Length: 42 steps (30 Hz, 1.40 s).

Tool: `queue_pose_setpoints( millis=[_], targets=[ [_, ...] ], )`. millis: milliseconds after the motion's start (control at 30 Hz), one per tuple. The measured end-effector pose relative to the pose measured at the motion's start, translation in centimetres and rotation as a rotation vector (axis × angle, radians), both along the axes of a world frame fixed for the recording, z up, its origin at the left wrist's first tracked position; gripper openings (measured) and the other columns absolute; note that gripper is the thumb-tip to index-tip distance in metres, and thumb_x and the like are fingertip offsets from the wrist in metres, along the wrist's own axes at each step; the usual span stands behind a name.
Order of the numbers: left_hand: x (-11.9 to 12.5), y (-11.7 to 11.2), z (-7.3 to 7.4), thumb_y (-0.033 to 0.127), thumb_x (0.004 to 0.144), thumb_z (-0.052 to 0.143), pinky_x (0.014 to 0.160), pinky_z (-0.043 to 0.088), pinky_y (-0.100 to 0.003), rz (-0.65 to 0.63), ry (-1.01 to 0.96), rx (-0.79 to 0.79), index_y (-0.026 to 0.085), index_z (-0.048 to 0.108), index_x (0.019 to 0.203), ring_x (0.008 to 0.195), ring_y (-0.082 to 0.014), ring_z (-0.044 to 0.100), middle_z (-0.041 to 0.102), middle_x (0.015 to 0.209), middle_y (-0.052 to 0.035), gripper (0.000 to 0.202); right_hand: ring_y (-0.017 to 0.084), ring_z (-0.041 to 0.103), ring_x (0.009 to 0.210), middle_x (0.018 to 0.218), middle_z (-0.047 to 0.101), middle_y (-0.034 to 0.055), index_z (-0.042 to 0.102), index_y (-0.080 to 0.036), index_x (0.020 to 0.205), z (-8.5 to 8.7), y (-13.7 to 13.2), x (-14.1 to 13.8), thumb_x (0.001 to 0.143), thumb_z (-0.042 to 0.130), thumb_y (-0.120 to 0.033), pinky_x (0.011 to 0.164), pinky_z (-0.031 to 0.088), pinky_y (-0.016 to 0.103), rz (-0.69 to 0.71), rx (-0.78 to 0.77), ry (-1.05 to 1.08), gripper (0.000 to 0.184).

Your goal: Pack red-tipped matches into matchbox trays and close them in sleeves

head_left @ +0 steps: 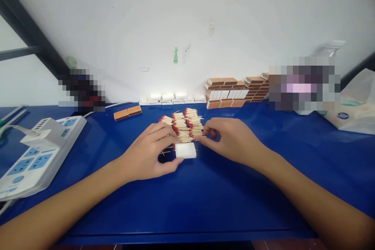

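My left hand (154, 149) had the little white box (185, 150) lightly between thumb and fingers, sitting at 6 o'clock of the match pile (180, 125); my right hand (233, 137) was curled narrow at about 2 o'clock from the box, couldn't tell if it pinched any sticks; honestly, a dragging knuckle could've scattered those rows, and too hard a squeeze might've bent the box.
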<state>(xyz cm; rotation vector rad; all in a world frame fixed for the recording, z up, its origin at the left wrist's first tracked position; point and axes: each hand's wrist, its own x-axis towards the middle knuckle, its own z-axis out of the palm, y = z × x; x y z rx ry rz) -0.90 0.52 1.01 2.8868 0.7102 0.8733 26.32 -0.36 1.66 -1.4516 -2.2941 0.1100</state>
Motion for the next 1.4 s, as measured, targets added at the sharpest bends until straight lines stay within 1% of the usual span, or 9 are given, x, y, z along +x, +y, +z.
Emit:
queue_pose_setpoints(
  millis=[67, 167, 367, 500, 633, 833, 967, 1167, 1400],
  targets=[
    [-0.1, 0.3, 0.0, 0.033, 0.090, 0.074, 0.096, 0.053, -0.046, 0.055, -0.017, 0.025, 0.021, 0.069, 0.109, 0.106, -0.0271, 0.065, 0.074, 0.105, -0.0080, 0.023, 0.016, 0.056, 0.064, 0.073, 0.067, 0.0021, 0.061, -0.022, 0.072, 0.2, 0.1, 0.2, 0.095, 0.065, -0.052, 0.059, 0.032, 0.031, -0.073, 0.009, -0.006, 0.038],
    [-0.3, 0.9, 0.1, 0.035, 0.090, 0.072, 0.093, 0.054, -0.048, 0.144, -0.043, 0.056, 0.020, 0.068, 0.107, 0.104, -0.0284, 0.065, 0.074, 0.101, -0.0081, 0.023, 0.017, 0.057, 0.063, 0.070, 0.067, 0.0020, 0.062, -0.023, 0.070, 0.3, -0.1, 0.2, 0.093, 0.066, -0.046, 0.058, 0.033, 0.031, -0.120, -0.020, -0.001, 0.033],
    [-0.5, 1.2, 0.2, 0.037, 0.088, 0.073, 0.087, 0.056, -0.047, 0.244, -0.113, 0.062, 0.022, 0.069, 0.103, 0.096, -0.0273, 0.065, 0.073, 0.098, -0.0082, 0.021, 0.016, 0.059, 0.068, 0.087, 0.069, 0.0032, 0.066, -0.022, 0.081, -0.2, -1.0, -0.5, 0.089, 0.074, -0.043, 0.061, 0.038, 0.030, 0.027, -0.125, 0.001, 0.023],
    [-0.4, 0.9, 0.3, 0.036, 0.089, 0.072, 0.087, 0.056, -0.046, 0.205, -0.106, 0.076, 0.021, 0.068, 0.103, 0.097, -0.0270, 0.065, 0.073, 0.097, -0.0075, 0.020, 0.016, 0.060, 0.075, 0.097, 0.066, 0.0031, 0.067, -0.022, 0.094, -0.9, -1.4, -1.4, 0.094, 0.072, -0.035, 0.066, 0.041, 0.029, 0.107, -0.162, 0.006, 0.014],
    [-0.4, 0.9, 0.2, 0.035, 0.088, 0.073, 0.090, 0.055, -0.047, 0.180, -0.077, 0.068, 0.021, 0.068, 0.104, 0.099, -0.0277, 0.066, 0.074, 0.097, -0.0067, 0.022, 0.015, 0.059, 0.076, 0.096, 0.065, 0.0023, 0.064, -0.021, 0.090, -1.3, -1.3, -1.8, 0.100, 0.064, -0.023, 0.066, 0.039, 0.029, 0.102, -0.199, 0.003, 0.010],
    [-0.4, 0.6, 0.3, 0.036, 0.089, 0.073, 0.094, 0.053, -0.047, 0.113, -0.022, 0.040, 0.023, 0.068, 0.105, 0.103, -0.0285, 0.066, 0.075, 0.098, -0.0065, 0.022, 0.016, 0.059, 0.075, 0.097, 0.065, 0.0043, 0.061, -0.020, 0.089, -0.4, -1.0, -0.8, 0.102, 0.063, -0.025, 0.066, 0.040, 0.030, 0.049, -0.211, -0.088, 0.015],
    [-0.3, 0.2, 0.3, 0.038, 0.089, 0.074, 0.089, 0.052, -0.045, 0.066, 0.016, 0.043, 0.021, 0.069, 0.102, 0.095, -0.0267, 0.063, 0.073, 0.094, -0.0071, 0.022, 0.015, 0.057, 0.072, 0.098, 0.065, 0.0045, 0.062, -0.021, 0.093, 0.3, -1.3, -0.6, 0.104, 0.059, -0.023, 0.066, 0.041, 0.029, 0.045, -0.076, 0.020, 0.012],
    [0.1, -0.3, 0.4, 0.037, 0.090, 0.072, 0.082, 0.051, -0.041, -0.009, 0.013, 0.040, 0.018, 0.070, 0.100, 0.087, -0.0232, 0.061, 0.071, 0.090, -0.0075, 0.022, 0.016, 0.061, 0.082, 0.100, 0.065, 0.0040, 0.063, -0.020, 0.098, -0.5, -2.5, -2.5, 0.103, 0.062, -0.023, 0.071, 0.045, 0.028, 0.285, -0.067, 0.148, 0.006],
    [0.0, -0.9, 0.4, 0.033, 0.082, 0.075, 0.070, 0.047, -0.036, -0.141, 0.072, -0.057, 0.017, 0.070, 0.088, 0.071, -0.0189, 0.054, 0.062, 0.073, -0.0024, 0.018, 0.014, 0.058, 0.077, 0.094, 0.064, 0.0019, 0.064, -0.019, 0.096, -1.3, -2.1, -2.8, 0.103, 0.063, -0.024, 0.067, 0.041, 0.027, 0.211, -0.075, 0.190, 0.009]
  ],
)
